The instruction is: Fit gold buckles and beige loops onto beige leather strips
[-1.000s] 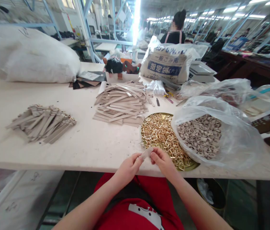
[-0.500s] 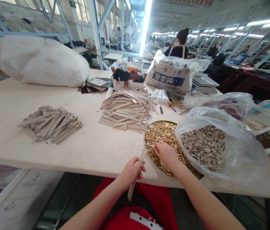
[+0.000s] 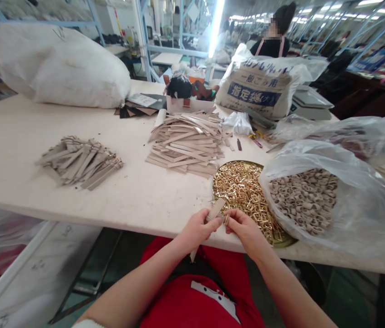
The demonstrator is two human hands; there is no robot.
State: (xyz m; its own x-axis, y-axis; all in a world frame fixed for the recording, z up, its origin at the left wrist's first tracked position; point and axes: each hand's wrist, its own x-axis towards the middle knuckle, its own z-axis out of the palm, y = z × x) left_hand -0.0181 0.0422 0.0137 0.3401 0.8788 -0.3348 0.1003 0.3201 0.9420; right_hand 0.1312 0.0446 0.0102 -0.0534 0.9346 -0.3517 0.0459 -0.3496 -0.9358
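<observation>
My left hand (image 3: 202, 228) is closed around a grey-beige strap (image 3: 217, 207), whose upper end sticks out above the fingers and lower end hangs below. Pinched in the fingertips of my right hand (image 3: 245, 230) is a small gold buckle (image 3: 226, 220), close beside the strap. The two hands almost meet at the table's front edge. Just beyond my right hand lies a round gold tray (image 3: 284, 240) heaped with small gold buckles (image 3: 240, 187). Behind it is a pile of loose straps (image 3: 187, 143). Straps with metal pieces on their ends (image 3: 81, 161) form a smaller pile on the left.
An open clear plastic bag (image 3: 359, 205) of beige loops (image 3: 303, 200) stands right of the tray. A large white sack (image 3: 56, 68) lies at the back left, a printed bag (image 3: 254, 89) at the back right. A small cutter (image 3: 239, 145) lies on the table (image 3: 134, 200). Someone stands beyond.
My right hand has come out of the tray toward my left hand with a gold buckle. The view has tilted down, and my left hand has raised the strap's end toward it.
</observation>
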